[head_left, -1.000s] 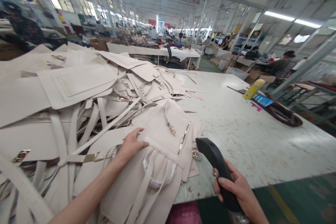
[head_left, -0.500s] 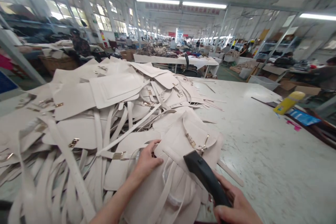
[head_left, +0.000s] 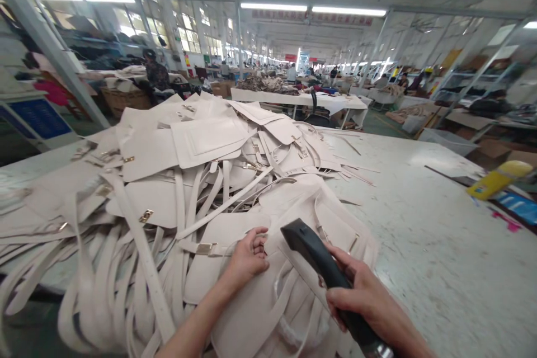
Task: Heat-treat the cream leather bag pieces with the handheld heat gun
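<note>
My right hand [head_left: 356, 285] is wrapped round a black handheld tool [head_left: 319, 257], whose wide head points up and left over the beige leather pieces. Just left of the tool's head, my left hand [head_left: 250, 251] is over a beige piece [head_left: 247, 302], its fingers curled with the thumb near them; what they hold, if anything, is too small to tell. Under and between the hands lie beige straps and clear wrapping. A gold buckle [head_left: 206, 249] on a strap is left of my left hand.
A large heap of beige bag parts [head_left: 210, 137] with straps covers the left and middle of the white table [head_left: 419, 235]. At the right edge lie a yellow bottle [head_left: 499, 179] and a blue item [head_left: 520, 204]. People are at work farther back.
The view has turned left, so the scene sits further right. My right hand and the black tool have moved closer to my left hand, whose fingers are more curled.
</note>
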